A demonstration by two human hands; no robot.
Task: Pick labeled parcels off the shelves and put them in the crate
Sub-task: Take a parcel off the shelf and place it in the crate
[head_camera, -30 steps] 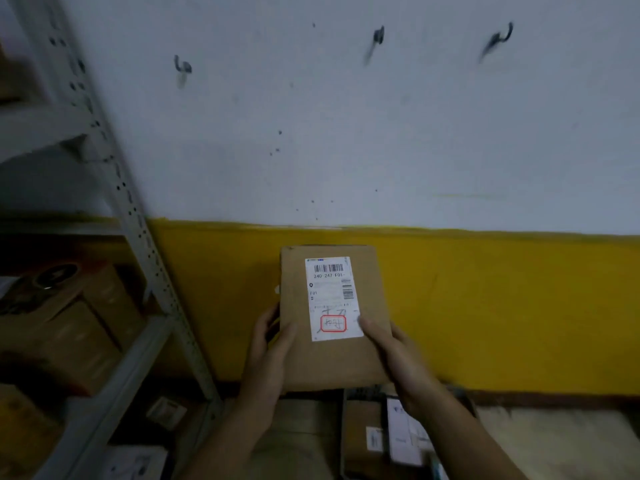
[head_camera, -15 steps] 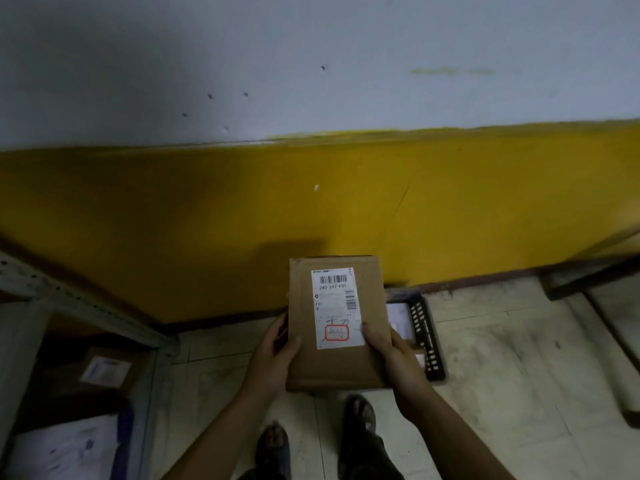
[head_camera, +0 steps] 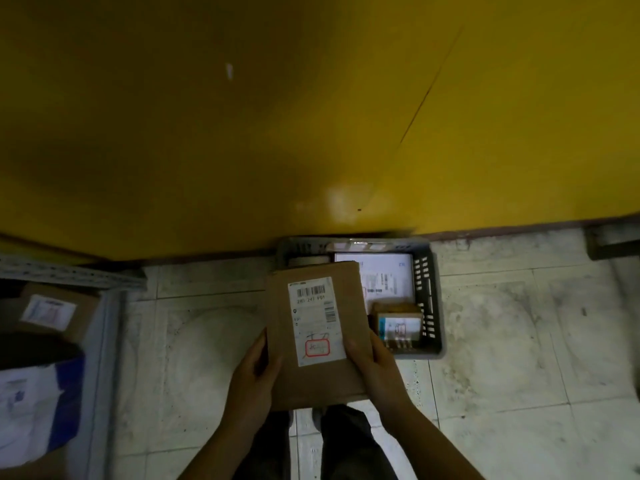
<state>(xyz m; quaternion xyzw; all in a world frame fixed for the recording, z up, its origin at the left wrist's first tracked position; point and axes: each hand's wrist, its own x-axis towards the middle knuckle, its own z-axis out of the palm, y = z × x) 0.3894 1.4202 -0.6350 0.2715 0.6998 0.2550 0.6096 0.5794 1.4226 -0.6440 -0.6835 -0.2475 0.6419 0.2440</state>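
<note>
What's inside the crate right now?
In the crate: a flat white parcel at the back and a small brown labelled box at the front right. The held parcel covers the crate's left side, so that part is hidden.

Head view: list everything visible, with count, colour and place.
Held parcel: 1, brown, white label, centre, hiding crate's left side.
Crate: 1, dark grey, on floor by wall.
White parcel: 1, white, in crate, far end.
Small parcel: 1, brown, in crate, near end.
Shelf: 1, grey, left.
Shelf parcel: 1, brown, white label, on shelf.
Package: 1, blue and white, lower left.
Left hand: 1, grips held parcel's left edge.
Right hand: 1, grips its right edge.
</note>
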